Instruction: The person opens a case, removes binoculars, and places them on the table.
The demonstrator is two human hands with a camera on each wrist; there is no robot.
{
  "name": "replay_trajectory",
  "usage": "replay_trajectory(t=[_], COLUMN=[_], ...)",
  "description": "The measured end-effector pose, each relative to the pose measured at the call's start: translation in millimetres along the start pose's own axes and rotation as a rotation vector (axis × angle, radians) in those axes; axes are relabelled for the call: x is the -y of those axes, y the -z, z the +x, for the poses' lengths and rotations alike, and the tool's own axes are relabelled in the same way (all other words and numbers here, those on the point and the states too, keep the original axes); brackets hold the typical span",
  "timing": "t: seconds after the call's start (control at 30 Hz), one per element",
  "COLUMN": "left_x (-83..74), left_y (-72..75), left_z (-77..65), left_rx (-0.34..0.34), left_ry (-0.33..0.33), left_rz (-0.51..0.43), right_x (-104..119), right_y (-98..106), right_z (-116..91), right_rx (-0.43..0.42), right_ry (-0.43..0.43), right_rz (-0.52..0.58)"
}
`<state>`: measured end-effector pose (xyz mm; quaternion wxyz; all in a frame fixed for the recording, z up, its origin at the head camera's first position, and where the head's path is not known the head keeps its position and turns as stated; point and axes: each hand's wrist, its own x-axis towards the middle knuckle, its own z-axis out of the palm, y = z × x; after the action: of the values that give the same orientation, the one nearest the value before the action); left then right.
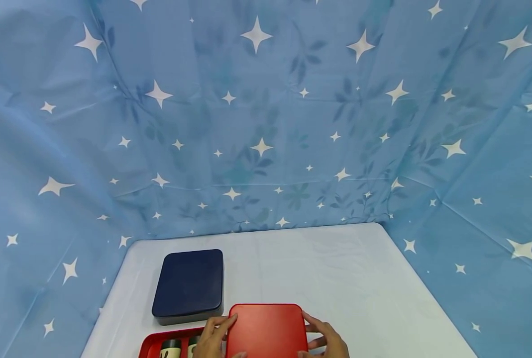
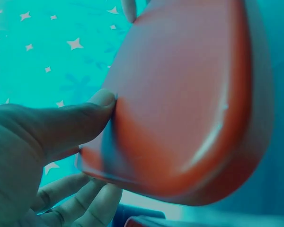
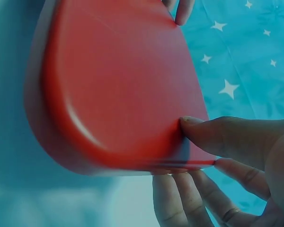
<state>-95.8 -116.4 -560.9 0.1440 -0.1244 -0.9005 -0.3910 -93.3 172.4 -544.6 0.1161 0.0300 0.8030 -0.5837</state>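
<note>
A red rectangular lid (image 1: 267, 330) with rounded corners is held flat side up between both hands at the front middle of the head view. My left hand (image 1: 211, 340) grips its left side, the thumb (image 2: 102, 101) on top and the other fingers against the side and underneath. On the right side my right hand (image 3: 255, 165) holds it the same way, its thumb (image 3: 199, 125) pressing the top near the edge. Close to the left hand stands an open red box (image 1: 147, 343), partly cut off by the frame, with dark-capped cream jars (image 1: 170, 349) inside.
Behind the open red box sits a closed box with a navy lid (image 1: 188, 283). A white cloth (image 1: 337, 278) covers the table. Blue star-patterned curtains (image 1: 266, 114) hang along its back and both sides.
</note>
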Motion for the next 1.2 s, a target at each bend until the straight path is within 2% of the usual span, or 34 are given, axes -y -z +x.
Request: replay_trajectory(t=[0.2,0.4,0.53,0.63,0.87,1.03,1.13,1.17,1.2], left_x=[-1.1,-6.5,-7.4,-4.7,6.1,16.5,18.9,18.5,17.2], left_y=[-11.0,-16.6,-23.3,-31.7,-58.0,-72.7,-77.8,-79.1,-79.3], left_z=[-1.2,1.0,2.2,1.1,-4.1,-4.8,-5.9,-6.2,-6.0], left_rx=[-0.005,0.043,0.049,0.011,-0.159,-0.239,-0.234,-0.225,-0.182], left_ry=[0.003,0.022,-0.003,-0.031,-0.121,-0.178,-0.168,-0.146,-0.082], left_rz=[-0.026,0.0,0.011,0.022,0.097,0.08,0.059,0.052,-0.005], right_x=[-4.9,-11.5,-16.8,-20.6,-30.3,-37.2,-41.5,-43.0,-45.0], right_y=[6.9,13.7,17.4,19.0,23.7,27.3,28.8,29.1,29.3], right_z=[-0.5,0.3,0.5,0.6,3.3,3.3,3.4,3.6,4.2], right_rx=[-0.02,-0.033,-0.041,-0.046,-0.053,-0.044,-0.032,-0.029,-0.027], right_ry=[-0.019,-0.033,-0.029,-0.028,-0.054,-0.043,-0.035,-0.035,-0.03], right_rz=[-0.013,-0.038,-0.038,-0.039,-0.07,-0.096,-0.106,-0.108,-0.109])
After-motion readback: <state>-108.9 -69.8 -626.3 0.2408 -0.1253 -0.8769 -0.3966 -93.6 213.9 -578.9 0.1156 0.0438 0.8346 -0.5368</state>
